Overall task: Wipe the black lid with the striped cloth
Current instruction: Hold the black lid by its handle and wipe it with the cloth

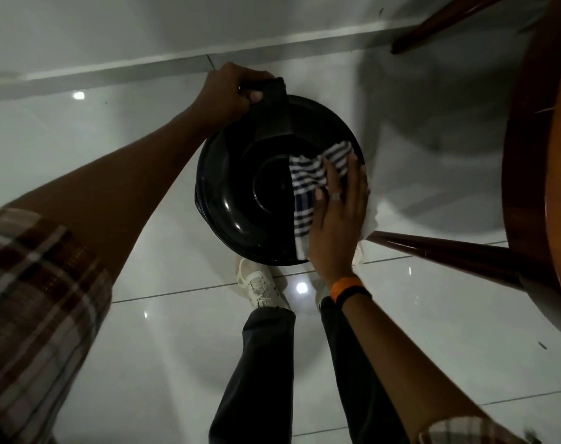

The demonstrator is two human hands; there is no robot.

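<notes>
A round glossy black lid is held in the air above the floor, in the middle of the head view. My left hand grips the lid's black handle at its far edge. A blue-and-white striped cloth lies on the right half of the lid. My right hand presses flat on the cloth, fingers spread and pointing away from me. Part of the cloth is hidden under the palm, and a white corner of it hangs past the lid's right rim.
A wooden round table with slanted legs stands close on the right. Glossy white floor tiles lie below, with a wall base at the back. My white shoe and dark trouser legs are under the lid.
</notes>
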